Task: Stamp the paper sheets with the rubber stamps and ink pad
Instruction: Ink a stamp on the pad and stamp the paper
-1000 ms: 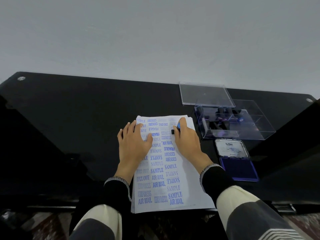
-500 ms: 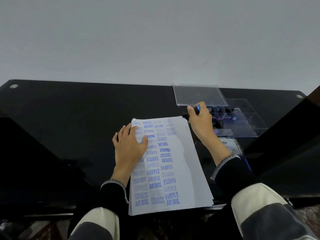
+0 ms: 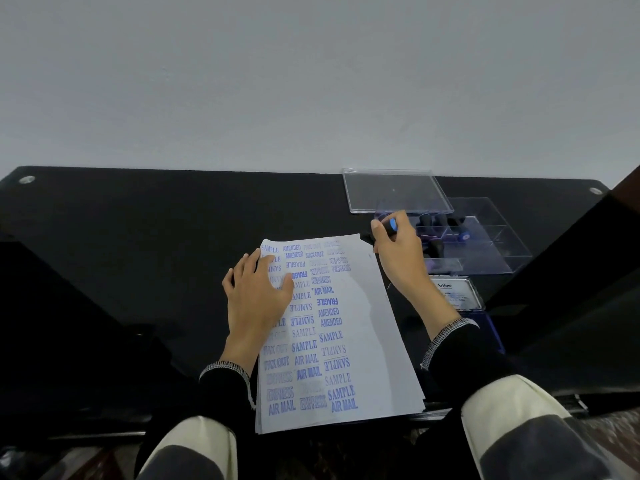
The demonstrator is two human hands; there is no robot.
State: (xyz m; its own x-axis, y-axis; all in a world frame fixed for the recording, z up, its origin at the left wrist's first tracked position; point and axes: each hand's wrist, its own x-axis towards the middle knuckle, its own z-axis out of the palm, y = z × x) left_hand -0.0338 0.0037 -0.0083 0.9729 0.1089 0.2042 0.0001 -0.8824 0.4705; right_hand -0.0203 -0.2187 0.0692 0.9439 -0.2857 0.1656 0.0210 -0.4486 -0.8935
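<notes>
Down at the bottom of the frame, two striped sleeves reach in, and between them lies the stack of paper sheets [image 3: 349, 341] on the dark glossy surface [image 3: 138, 237], its near edge at the lower centre. The top sheet is already crowded: blue marks reading AIR MAIL, EXPRESS, SAMPLE, FAX OUT, AMENDED and FRAGILE run up its left and middle, while the right-hand strip is blank. So a good share of this sheet looks done, with room left along that right side, and the sheets underneath cannot be judged from here. Moving up, the left hand [image 3: 256, 299] lies flat on the sheet's left part, fingers straight and spread, pressing the paper down. To the right, mid-frame, the ink pad [image 3: 485, 327] sits open beside the paper, half hidden behind the right wrist, its lid standing behind it. Further up, the right hand [image 3: 398, 258] is just off the sheet's top right corner, fingers curled round a black stamp [image 3: 389, 228] with a blue cap. It hovers at the edge of the clear box [image 3: 498, 244], where more stamps stand in compartments. My guess: this stamp is being put back or swapped. Farthest, the clear lid [image 3: 394, 192] lies flat near the wall.
</notes>
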